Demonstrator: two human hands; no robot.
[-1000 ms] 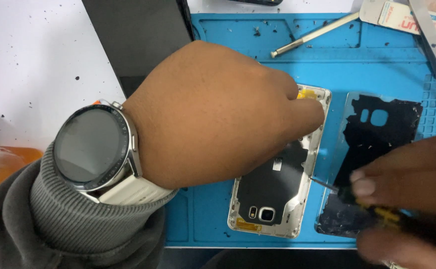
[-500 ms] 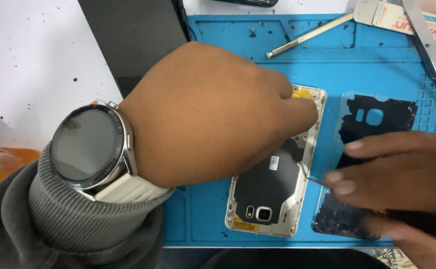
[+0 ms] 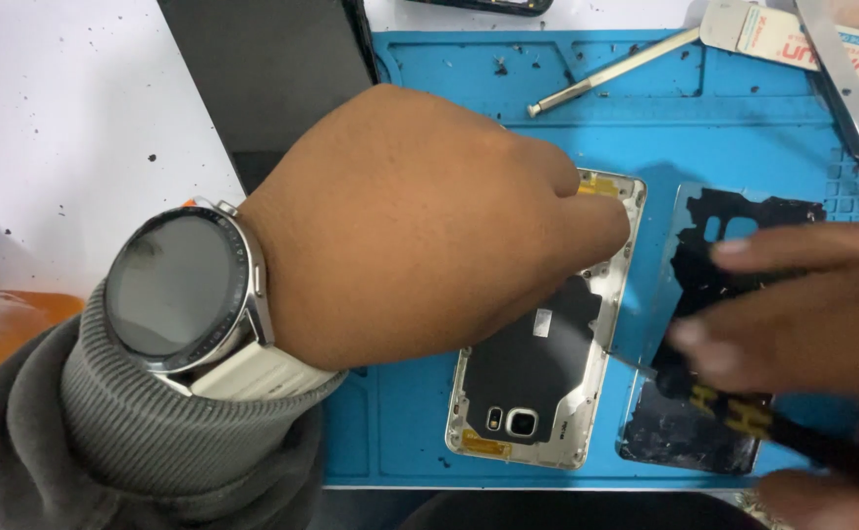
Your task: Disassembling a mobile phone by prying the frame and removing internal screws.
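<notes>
The opened smartphone with a gold-coloured metal frame and dark inner plate (image 3: 537,383) lies face down near the middle of the blue silicone repair mat (image 3: 429,69), its camera end toward the near edge. At far left a grey ribbed sweatshirt cuff (image 3: 125,432) covers the forearm, and just above it sits 1 round wristwatch with a dark face and a pale strap (image 3: 179,290). The left hand (image 3: 420,226) reaches across from there, fingers curled down and pressing on the far end of the phone, holding it flat; the fingertips are hidden under the knuckles. A thin metal screwdriver tip (image 3: 631,363) touches the phone's right edge. Just beside the phone on the right lies the detached dark glass back cover (image 3: 734,221), partly hidden. Over it the right hand (image 3: 793,314), blurred, is closed around the black screwdriver handle with yellow markings (image 3: 744,417). Along the far edge of the mat rest 1 slim gold stylus (image 3: 611,74) and 1 pair of metal tweezers (image 3: 857,98).
</notes>
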